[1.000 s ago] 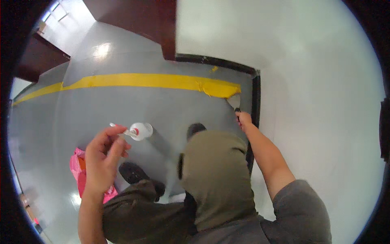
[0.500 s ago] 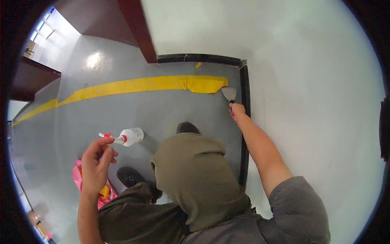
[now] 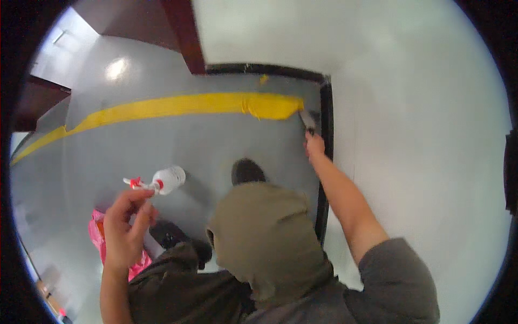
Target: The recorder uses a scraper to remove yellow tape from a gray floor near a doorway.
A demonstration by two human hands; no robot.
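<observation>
Closed around the dark handle of a scraper [image 3: 307,119], my right hand [image 3: 314,144] is by the floor near the wall corner. The blade meets the right end of a yellow floor-marking strip [image 3: 172,107], where the strip is wider, ragged and wrinkled. My left hand [image 3: 125,227] hovers at the lower left, fingers loosely curled and thumb apart, with nothing visible in it. Just beyond its fingertips is a white spray bottle [image 3: 170,179] with a red-and-white trigger head; the fingers partly overlap the head in view, and I cannot tell whether they touch.
A black skirting [image 3: 325,162] runs along the pale wall [image 3: 410,135] at right and turns at the corner. A yellow scrap [image 3: 264,79] lies beyond the strip. A pink bag [image 3: 97,232] is beside my left wrist. A dark red door frame [image 3: 186,38] stands at the far side.
The scraper's blade has turned and now looks narrower, still against the strip's end. My left hand has shifted slightly down. The whole view has moved a little.
</observation>
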